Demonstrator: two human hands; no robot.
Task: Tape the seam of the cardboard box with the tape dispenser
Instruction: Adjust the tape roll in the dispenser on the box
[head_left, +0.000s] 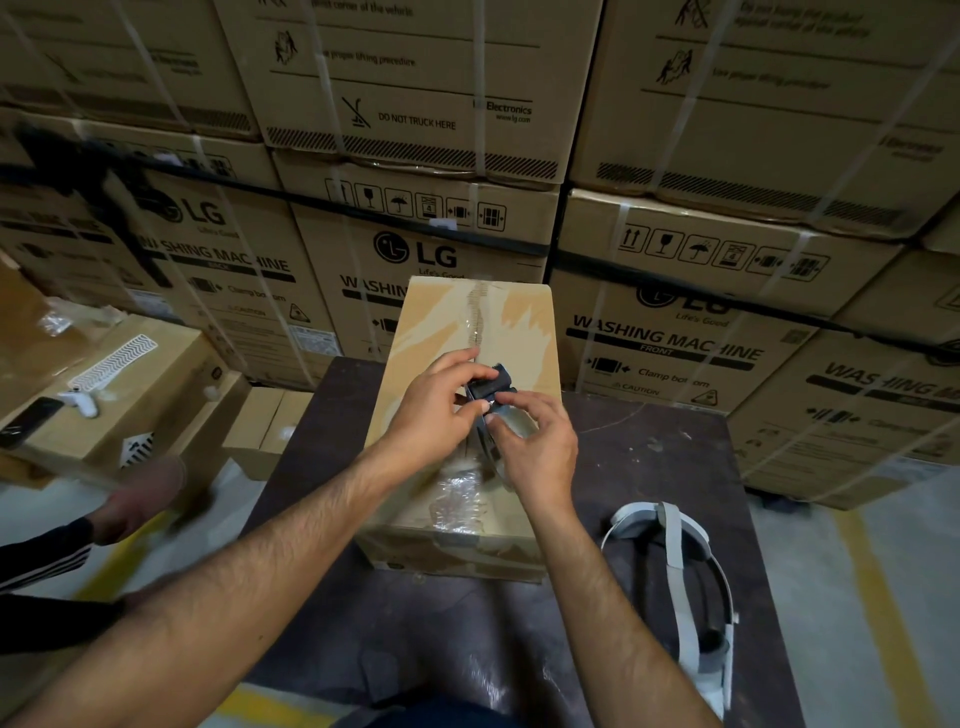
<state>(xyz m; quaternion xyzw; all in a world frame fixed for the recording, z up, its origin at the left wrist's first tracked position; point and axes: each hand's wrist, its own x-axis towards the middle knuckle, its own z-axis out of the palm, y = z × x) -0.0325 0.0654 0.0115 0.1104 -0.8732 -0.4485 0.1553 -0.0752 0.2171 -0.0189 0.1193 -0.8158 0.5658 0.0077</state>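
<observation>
Cardboard box (519, 322) lengthwise on the dark surface (649, 467), seam (475, 317) running along the middle of its top. Just over the box top, on the seam line, black tape dispenser (488, 387). Left hand (436, 410) curled round the dispenser from the box's left; right hand (535, 441) pinching its near edge between thumb and forefinger. Crumpled clear tape (457, 493) on the box's near end. White head strap (675, 551) right of the box.

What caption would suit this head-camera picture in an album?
A left hand and a right hand hold a black tape dispenser over the seam of a cardboard box on a dark table.
</observation>
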